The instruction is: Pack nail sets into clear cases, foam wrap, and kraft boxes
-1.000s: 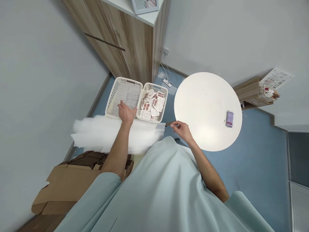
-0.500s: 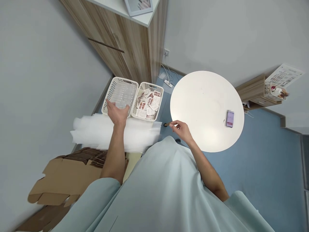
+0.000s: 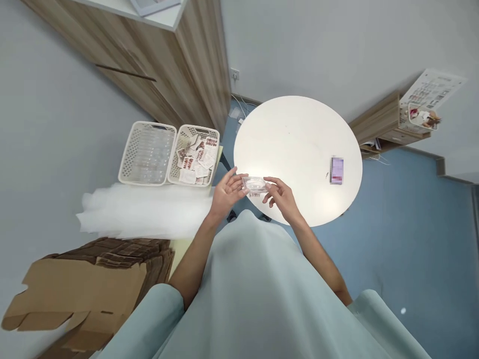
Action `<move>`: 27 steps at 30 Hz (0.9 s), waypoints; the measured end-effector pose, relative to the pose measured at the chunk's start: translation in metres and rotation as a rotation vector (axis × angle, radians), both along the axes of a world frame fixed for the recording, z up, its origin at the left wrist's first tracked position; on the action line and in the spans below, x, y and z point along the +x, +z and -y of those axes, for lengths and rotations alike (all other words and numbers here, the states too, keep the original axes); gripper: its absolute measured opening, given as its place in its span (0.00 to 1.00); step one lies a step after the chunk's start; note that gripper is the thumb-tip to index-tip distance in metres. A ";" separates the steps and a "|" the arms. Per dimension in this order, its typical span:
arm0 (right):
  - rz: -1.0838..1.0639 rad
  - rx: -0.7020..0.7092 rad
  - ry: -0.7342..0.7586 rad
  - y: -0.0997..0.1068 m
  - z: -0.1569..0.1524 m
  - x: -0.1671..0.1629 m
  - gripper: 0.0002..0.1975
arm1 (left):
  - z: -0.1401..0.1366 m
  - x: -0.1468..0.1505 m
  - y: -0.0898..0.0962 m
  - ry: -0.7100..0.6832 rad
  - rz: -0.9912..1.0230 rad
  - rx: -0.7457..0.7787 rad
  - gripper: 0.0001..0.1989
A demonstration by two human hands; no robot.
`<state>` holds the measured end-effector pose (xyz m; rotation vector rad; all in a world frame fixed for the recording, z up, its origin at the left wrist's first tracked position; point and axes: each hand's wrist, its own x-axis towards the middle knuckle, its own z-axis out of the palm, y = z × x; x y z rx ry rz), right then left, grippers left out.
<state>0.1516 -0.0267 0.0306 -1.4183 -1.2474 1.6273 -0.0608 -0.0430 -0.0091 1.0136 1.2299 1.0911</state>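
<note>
My left hand (image 3: 225, 193) holds the left end of a small clear plastic box (image 3: 255, 183) between thumb and fingers. At the box's right end are the thumb and index finger of my right hand (image 3: 283, 199), its other fingers curled below. Just under the box, a strip with small reddish patches (image 3: 255, 195) shows; whether it is inside or beneath the box I cannot tell. Both hands are over the near left edge of the round white table (image 3: 299, 144).
Left of the table stand a white basket (image 3: 126, 158) of clear plastic boxes and another basket (image 3: 215, 160) of cards with reddish nail pieces. White foam sheets (image 3: 145, 212) and flattened cardboard boxes (image 3: 86, 284) lie nearer. A blurred purple object (image 3: 337, 171) is on the table.
My left hand has left the basket of plastic boxes and come right with a clear box. My right hand has moved slightly and now touches that box. The view has shifted right.
</note>
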 end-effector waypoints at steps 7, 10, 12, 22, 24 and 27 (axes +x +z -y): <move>-0.024 -0.032 -0.129 -0.009 0.019 0.071 0.30 | -0.003 0.070 -0.001 -0.174 -0.067 -0.035 0.59; -0.041 -0.047 -0.164 -0.018 0.027 0.087 0.30 | -0.001 0.093 -0.006 -0.167 -0.061 -0.027 0.61; -0.035 -0.058 -0.144 -0.022 0.030 0.098 0.29 | 0.000 0.105 -0.010 -0.164 -0.020 -0.019 0.59; -0.062 -0.017 0.111 -0.031 0.028 0.139 0.25 | 0.003 0.120 -0.016 -0.242 0.120 -0.116 0.51; -0.091 -0.013 0.115 -0.035 0.029 0.139 0.26 | 0.005 0.121 -0.014 -0.240 0.113 -0.151 0.48; -0.130 -0.040 0.087 -0.042 0.033 0.136 0.28 | 0.007 0.122 -0.015 -0.199 0.116 -0.206 0.46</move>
